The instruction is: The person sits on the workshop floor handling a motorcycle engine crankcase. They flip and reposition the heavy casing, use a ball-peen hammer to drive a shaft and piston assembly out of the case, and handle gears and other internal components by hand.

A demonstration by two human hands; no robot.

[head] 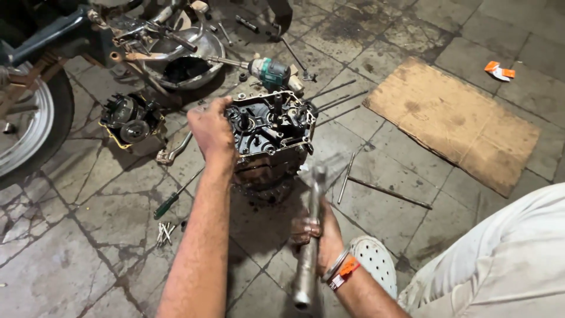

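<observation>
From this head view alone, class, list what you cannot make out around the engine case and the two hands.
- Tool tip: blurred, so its contact with the engine case is unclear.
- Left hand: its fingers are hidden behind its own back; the grip cannot be told.
- Wheel: cut off by the left edge.
- Case underside: hidden by the case itself.
- Right hand: closed on the tool.

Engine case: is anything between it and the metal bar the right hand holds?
Nothing visible. The right hand grips the metal bar, whose blurred upper end hangs just beside the engine case; the left hand rests on the case's left edge.
</observation>
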